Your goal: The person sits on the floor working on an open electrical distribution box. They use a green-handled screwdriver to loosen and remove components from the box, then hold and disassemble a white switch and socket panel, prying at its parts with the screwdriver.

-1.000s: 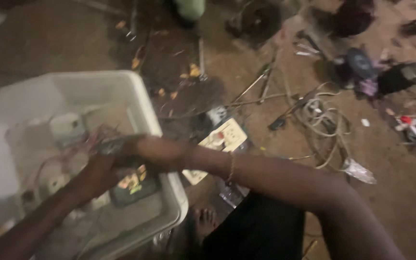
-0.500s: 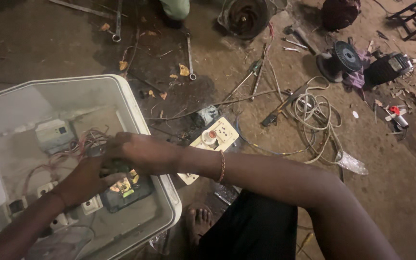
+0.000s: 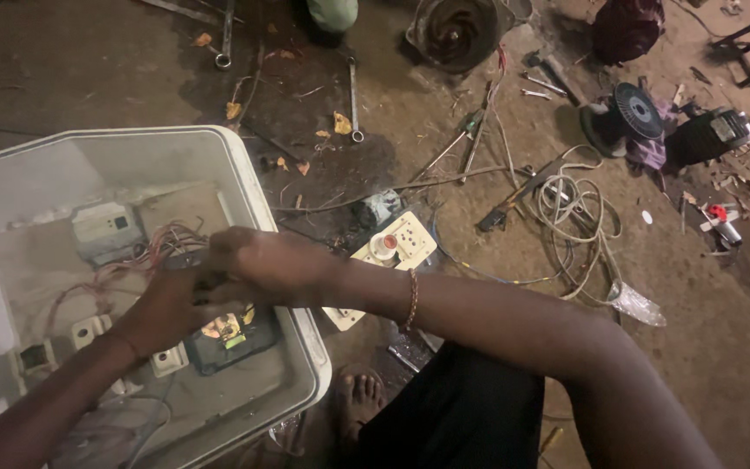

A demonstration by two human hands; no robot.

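A white plastic enclosure box (image 3: 249, 195) lies open on the ground at the left. Inside it are a pale grey module (image 3: 106, 227), a tangle of red wires (image 3: 141, 254), small white blocks (image 3: 169, 359) and a dark unit with yellow and green marks (image 3: 234, 334). My left hand (image 3: 167, 306) and my right hand (image 3: 258, 260) meet over the wires in the middle of the box. Both have their fingers closed on a small dark part (image 3: 200, 267) between them. A beaded bracelet (image 3: 411, 300) sits on my right wrist.
Just right of the box lies a cream socket board (image 3: 401, 247). Farther right are a coil of pale cable (image 3: 579, 217), a black disc tool (image 3: 635, 108) and a dark motor casing (image 3: 457, 30). Spanners (image 3: 353, 95) and screwdrivers lie on the dirt floor. My bare foot (image 3: 358, 399) rests below.
The view has swung so the box and hands sit lower and more to the right. Both hands have stayed pressed together over the wires, shifting only slightly.
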